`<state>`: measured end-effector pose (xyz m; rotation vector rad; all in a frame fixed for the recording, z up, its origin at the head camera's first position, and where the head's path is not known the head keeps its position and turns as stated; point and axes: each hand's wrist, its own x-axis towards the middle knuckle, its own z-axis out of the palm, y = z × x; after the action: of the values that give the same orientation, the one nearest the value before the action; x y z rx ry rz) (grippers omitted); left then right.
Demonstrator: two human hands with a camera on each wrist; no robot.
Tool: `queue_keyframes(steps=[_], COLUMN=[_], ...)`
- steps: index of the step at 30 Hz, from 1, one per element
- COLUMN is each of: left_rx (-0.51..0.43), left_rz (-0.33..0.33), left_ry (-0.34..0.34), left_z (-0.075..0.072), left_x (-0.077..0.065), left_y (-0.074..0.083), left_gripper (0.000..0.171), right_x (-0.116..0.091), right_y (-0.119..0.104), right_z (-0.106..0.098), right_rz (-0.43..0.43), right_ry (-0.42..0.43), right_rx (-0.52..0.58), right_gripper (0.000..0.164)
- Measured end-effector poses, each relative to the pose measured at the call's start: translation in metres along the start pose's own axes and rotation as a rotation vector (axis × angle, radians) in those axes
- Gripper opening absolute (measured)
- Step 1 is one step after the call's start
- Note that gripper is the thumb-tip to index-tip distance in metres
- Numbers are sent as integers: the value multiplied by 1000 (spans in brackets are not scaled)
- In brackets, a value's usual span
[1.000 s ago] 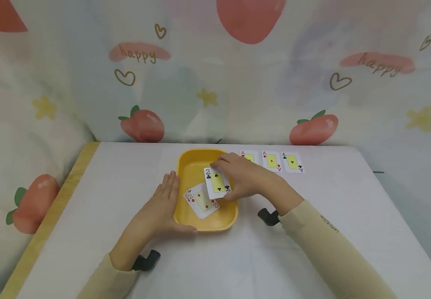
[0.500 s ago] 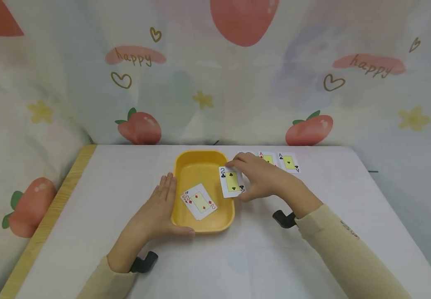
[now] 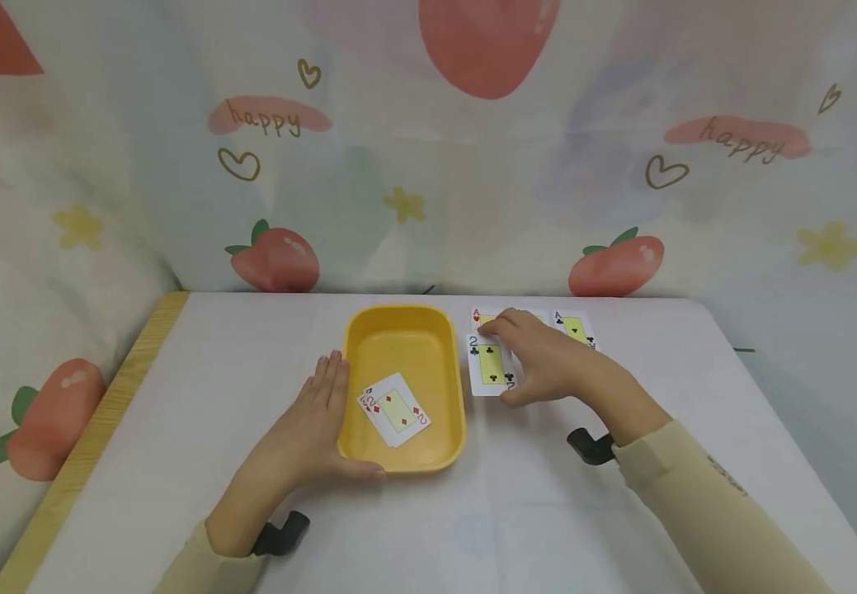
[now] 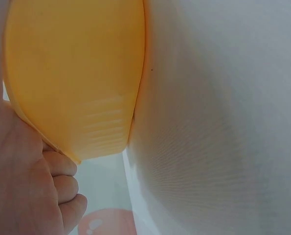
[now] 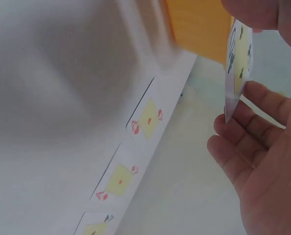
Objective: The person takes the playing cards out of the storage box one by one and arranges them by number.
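Where bounded at left by a wooden edge, note the white table, set before a printed curtain. Left of centre in the frame, left hand: fingers straight, side by side against the left wall of the tray, thumb stretched out by its near end; only a flat touch, without a grip. At centre, tray: yellow, round-cornered. In its lower left part, two of diamonds, face up and slanted, on top of at least one other card, too little exposed to tell. Just right of the tray, two of clubs, face up in the head view. At its right side, right hand: thumb and fingers partly bent, pinching the two of clubs; compare the right wrist view, with the face steeply foreshortened. Along the far edge of the table, right of centre, three face-up aces in a row: ace of hearts, lower part hidden; ace of diamonds, mostly masked by right hand in the head view; ace of clubs, at the right end.
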<state>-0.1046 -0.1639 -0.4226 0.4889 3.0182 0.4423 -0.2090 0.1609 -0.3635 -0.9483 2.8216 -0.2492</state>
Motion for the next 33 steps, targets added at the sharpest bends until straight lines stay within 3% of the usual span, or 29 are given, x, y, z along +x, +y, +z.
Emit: queue_keyframes(steps=[6, 18, 33], left_rx=[22, -12, -17], left_rz=[13, 1, -6], left_ry=[11, 5, 7], left_z=[1, -1, 0], left_x=[-2, -2, -2], left_y=[-1, 0, -1], left_gripper=[143, 142, 142], right_x=[-5, -6, 1], right_y=[7, 11, 13], right_z=[4, 8, 15], right_rz=[25, 49, 20], right_ry=[-23, -65, -77], right_rx=[-22, -50, -55], right_gripper=[85, 78, 77])
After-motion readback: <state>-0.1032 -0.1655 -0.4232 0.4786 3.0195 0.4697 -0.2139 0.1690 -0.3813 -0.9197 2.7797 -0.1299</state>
